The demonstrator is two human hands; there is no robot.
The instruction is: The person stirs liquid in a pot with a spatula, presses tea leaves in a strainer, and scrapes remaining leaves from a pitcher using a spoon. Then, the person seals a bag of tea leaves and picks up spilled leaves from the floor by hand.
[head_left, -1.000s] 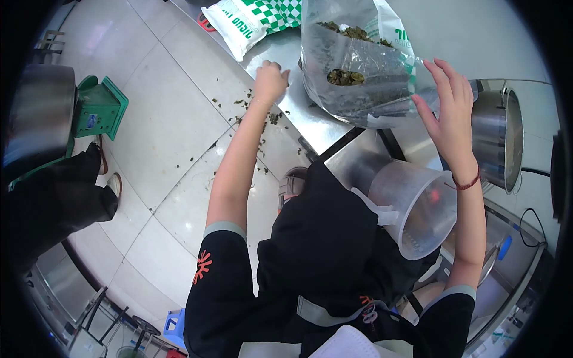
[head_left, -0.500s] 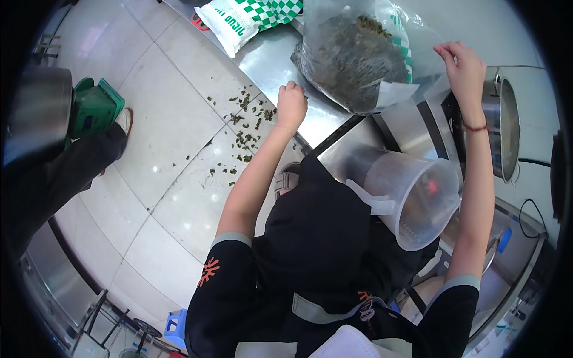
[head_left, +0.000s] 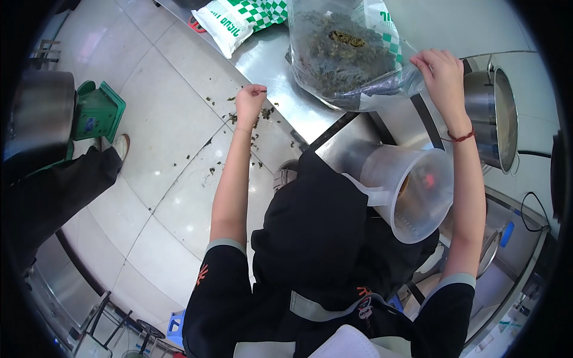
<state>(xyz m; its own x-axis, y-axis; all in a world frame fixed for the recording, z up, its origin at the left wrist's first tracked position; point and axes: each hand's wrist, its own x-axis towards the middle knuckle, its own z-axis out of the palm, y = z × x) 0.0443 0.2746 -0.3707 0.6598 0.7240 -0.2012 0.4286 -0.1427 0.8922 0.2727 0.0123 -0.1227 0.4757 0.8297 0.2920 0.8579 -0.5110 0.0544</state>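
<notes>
My right hand (head_left: 443,80) is closed on the edge of a large clear plastic bag (head_left: 373,102), which has green-and-white checks. Inside the bag lies a mass of dark, crumbly leaves (head_left: 340,62). My left hand (head_left: 249,107) is pinched closed near the steel counter's (head_left: 268,62) front edge, above the floor. A small dark bit shows at its fingertips, too small to name for sure. Dark leaf pieces (head_left: 265,113) are scattered on the tiles around and below that hand. A clear plastic jug (head_left: 412,197) stands between my arms, close to my body.
A white-and-green checked packet (head_left: 230,33) lies on the counter at the back. At right is a steel pot (head_left: 492,116). On the left, another person's leg (head_left: 77,179) stands by a green scale (head_left: 98,110) and a large metal vessel (head_left: 39,113).
My left hand has moved left, away from the bag and out past the counter edge. My right hand has shifted left and slightly down, with the bag edge still held.
</notes>
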